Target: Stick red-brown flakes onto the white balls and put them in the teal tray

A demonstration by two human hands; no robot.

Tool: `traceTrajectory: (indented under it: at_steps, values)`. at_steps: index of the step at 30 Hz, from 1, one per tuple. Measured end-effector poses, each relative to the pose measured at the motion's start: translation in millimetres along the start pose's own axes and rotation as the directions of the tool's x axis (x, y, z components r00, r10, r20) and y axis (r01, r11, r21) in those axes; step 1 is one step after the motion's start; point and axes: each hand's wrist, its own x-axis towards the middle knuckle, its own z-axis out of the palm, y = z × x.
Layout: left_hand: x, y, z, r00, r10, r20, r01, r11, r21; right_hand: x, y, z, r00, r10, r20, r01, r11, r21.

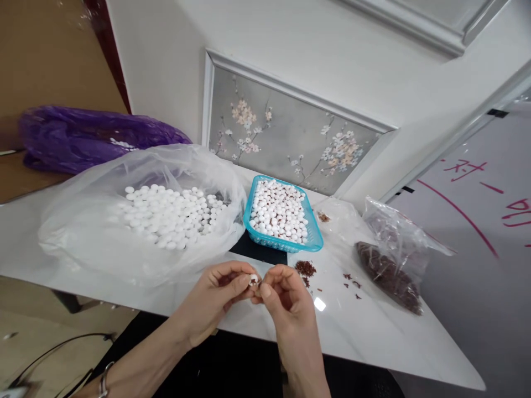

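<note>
Between the thumb and forefinger of my left hand (216, 298) is a small white ball (254, 279) with a dark red mark on its face. My right hand (290, 312) is pinched closed right beside the ball; whatever its fingertips grip is too small to make out. Just beyond my hands lies a little heap of dark red-brown bits (306, 268) on the white tabletop (365, 326). A blue plastic basket (317, 235) behind them is full of white balls with reddish-brown marks among them.
To the left, a large clear plastic bag (83, 226) holds many plain white balls. A purple bag (78, 138) lies behind it. On the right sits a zip bag of dark brown material (390, 276), with loose bits nearby. A framed flower picture (286, 127) leans at the back.
</note>
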Motion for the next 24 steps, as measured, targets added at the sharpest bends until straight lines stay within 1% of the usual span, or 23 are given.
traceTrajectory:
  at_steps: [3,5,7,8,10,12,15,18,24]
  values:
    - [-1.3,3.0,-1.2,0.998,-0.059,-0.009,0.058,0.996,-0.07,-1.7,4.2,-15.2,0.993,-0.07,-0.097,0.052,0.983,-0.178]
    - [-0.9,4.1,-2.6,0.996,-0.092,-0.024,0.089,0.991,-0.097,-1.2,11.3,-30.0,0.975,-0.132,-0.181,0.059,0.93,-0.362]
    - [-0.1,4.5,-3.5,0.993,-0.115,-0.03,0.11,0.987,-0.12,1.1,20.2,-45.1,0.929,-0.233,-0.286,0.028,0.817,-0.576]
    - [0.3,4.6,-3.8,0.992,-0.121,-0.033,0.116,0.984,-0.132,2.7,24.7,-51.6,0.917,-0.262,-0.3,-0.005,0.745,-0.667]
    - [0.6,4.3,-3.9,0.991,-0.126,-0.036,0.119,0.981,-0.154,5.9,32.7,-60.8,0.921,-0.269,-0.282,-0.056,0.624,-0.779]
    - [0.2,3.9,-3.8,0.991,-0.132,-0.037,0.124,0.979,-0.164,8.1,38.2,-64.2,0.937,-0.238,-0.255,-0.089,0.543,-0.835]
    - [-0.6,3.7,-3.6,0.99,-0.138,-0.038,0.131,0.978,-0.164,9.2,40.7,-62.0,0.945,-0.211,-0.251,-0.123,0.482,-0.868]
    - [-0.9,4.9,-3.2,0.99,-0.139,-0.037,0.131,0.978,-0.161,9.0,39.0,-58.9,0.946,-0.2,-0.253,-0.132,0.477,-0.869]
    - [-1.3,7.4,-3.7,0.99,-0.135,-0.029,0.128,0.977,-0.173,9.6,37.4,-57.7,0.946,-0.207,-0.251,-0.116,0.507,-0.854]
